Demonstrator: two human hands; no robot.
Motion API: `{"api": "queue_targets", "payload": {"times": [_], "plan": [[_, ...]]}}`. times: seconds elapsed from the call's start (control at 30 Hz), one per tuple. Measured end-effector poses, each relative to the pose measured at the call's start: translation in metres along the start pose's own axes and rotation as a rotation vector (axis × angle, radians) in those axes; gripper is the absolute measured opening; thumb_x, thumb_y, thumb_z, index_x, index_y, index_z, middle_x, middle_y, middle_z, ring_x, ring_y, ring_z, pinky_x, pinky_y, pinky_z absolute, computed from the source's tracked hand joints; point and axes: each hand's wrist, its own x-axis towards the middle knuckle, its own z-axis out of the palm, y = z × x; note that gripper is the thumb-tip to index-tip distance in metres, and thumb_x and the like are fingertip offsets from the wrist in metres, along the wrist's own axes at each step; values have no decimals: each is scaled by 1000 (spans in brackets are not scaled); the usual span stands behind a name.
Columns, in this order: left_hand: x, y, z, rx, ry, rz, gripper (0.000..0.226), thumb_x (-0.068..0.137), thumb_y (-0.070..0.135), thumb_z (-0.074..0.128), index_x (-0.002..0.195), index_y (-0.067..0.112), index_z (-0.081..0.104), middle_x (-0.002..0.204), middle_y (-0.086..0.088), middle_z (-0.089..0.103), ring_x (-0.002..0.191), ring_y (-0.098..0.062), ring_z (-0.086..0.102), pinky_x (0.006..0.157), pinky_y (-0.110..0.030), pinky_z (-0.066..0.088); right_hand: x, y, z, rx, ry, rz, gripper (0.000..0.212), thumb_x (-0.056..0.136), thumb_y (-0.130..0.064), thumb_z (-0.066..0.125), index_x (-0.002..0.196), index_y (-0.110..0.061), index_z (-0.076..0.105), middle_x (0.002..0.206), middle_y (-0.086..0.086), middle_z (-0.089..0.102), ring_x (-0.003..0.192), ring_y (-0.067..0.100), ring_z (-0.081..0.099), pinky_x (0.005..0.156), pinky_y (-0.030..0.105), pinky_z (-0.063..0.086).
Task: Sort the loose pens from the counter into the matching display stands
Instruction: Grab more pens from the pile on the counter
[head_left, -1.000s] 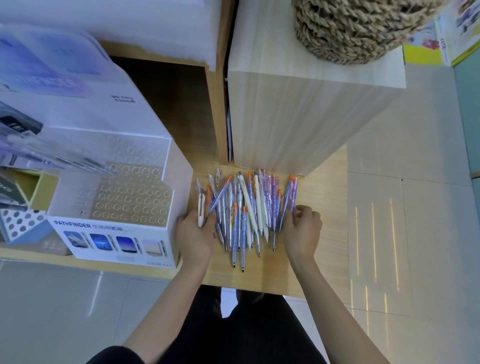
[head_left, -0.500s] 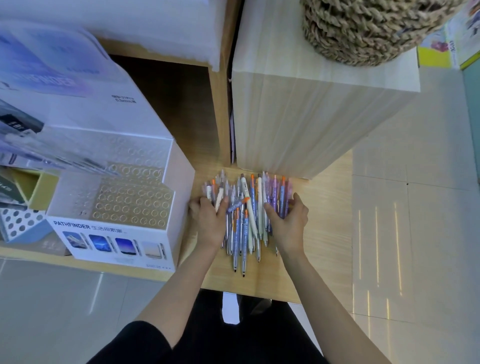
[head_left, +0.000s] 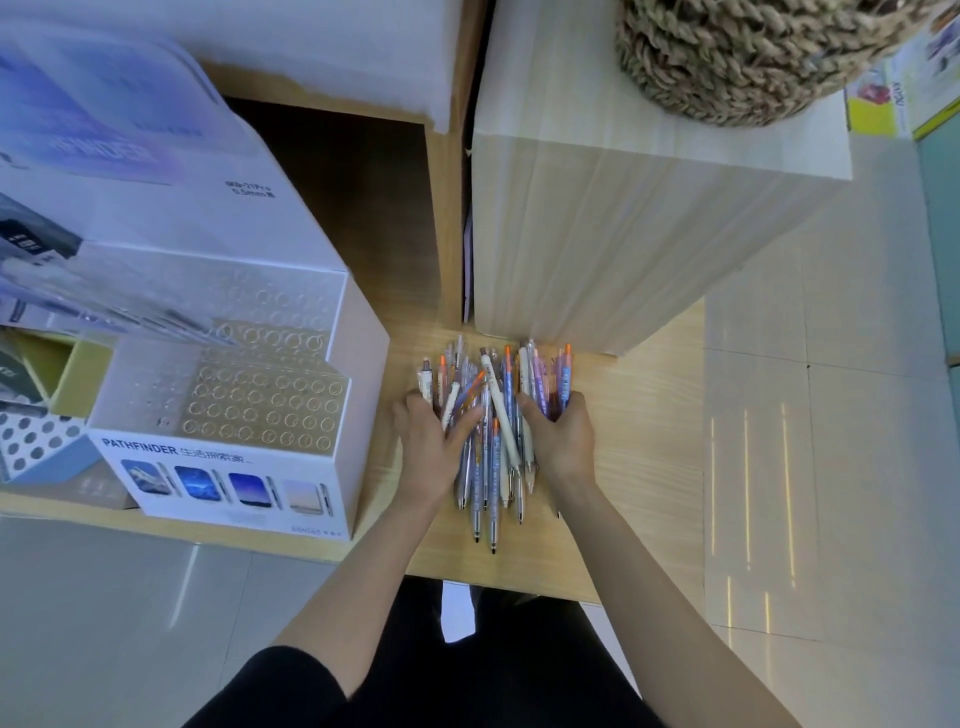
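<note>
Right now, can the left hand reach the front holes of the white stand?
Probably yes. The stand sits just left of the left hand, nothing stands between them, and its front holes are open from above. That hand is gripping the pens, though.

Pale wooden cabinet (head_left: 597, 234) bears, perhaps, a woven basket (head_left: 737, 57).

Black sleeve (head_left: 275, 686), dark clothing (head_left: 524, 675)
</note>
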Motion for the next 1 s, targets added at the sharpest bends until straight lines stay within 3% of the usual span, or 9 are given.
{"api": "queue_targets", "payload": {"times": [0.13,0.23,0.33,0.47,0.53,0.63,0.73,0.87,1.0], "plan": [[6,-2,4,71,41,-28,53,78,35,75,103,0,45,97,-7,39,94,-21,38,81,-31,36,4,5,-10,46,-68,-28,18,86,-30,70,88,-15,60,79,-6,65,72,8,60,67,25,48],[10,-1,0,-16,116,-66,38,86,29,69,96,5,41,78,2,42,76,-20,46,64,-24,33,4,7,-15,110,-119,-12,23,86,-28,71,70,-23,54,60,-15,58,54,-4,53,55,12,41],[11,-3,-5,-1,162,-63,36,90,23,65,95,6,34,71,9,36,67,-12,40,61,-17,27,2,8,-18,115,-158,22,21,86,-29,71,74,-16,59,65,-7,58,58,5,53,60,17,45],[10,-4,-7,-69,120,-61,32,90,21,64,97,6,37,76,6,44,70,-13,47,62,-16,32,0,8,-25,163,-180,46,25,88,-25,67,86,-1,62,75,10,58,69,20,53,70,38,50],[9,0,-9,-84,90,-53,31,91,21,63,100,4,39,81,-2,49,71,-12,48,66,-20,35,-2,7,-29,215,-191,44,24,91,-23,64,86,0,61,69,6,57,64,18,52,63,34,48],[8,13,-12,-115,44,-92,25,89,14,63,101,0,47,81,-10,53,68,-18,53,63,-30,42,-7,1,-34,304,-222,45,22,93,-23,61,77,-13,51,54,-4,39,50,11,34,48,25,33],[4,27,-19,-232,0,-118,9,84,10,64,90,10,57,67,1,56,54,-10,54,49,-18,42,-13,-8,-39,344,-329,36,26,93,-28,61,77,-16,45,55,-2,32,48,12,28,45,26,28],[-9,43,-37,-344,-88,-69,15,90,24,65,76,21,61,50,11,60,44,3,55,44,-5,39,-24,-21,-49,351,-454,-85,25,94,-33,57,102,-10,49,56,3,47,45,15,40,43,27,39],[-23,54,-53,-434,-136,-7,22,90,31,64,70,21,60,50,5,54,45,-8,50,48,-18,44,-40,-44,-53,384,-536,-182,27,93,-36,56,101,-11,51,60,6,58,44,17,50,45,28,46]]}}
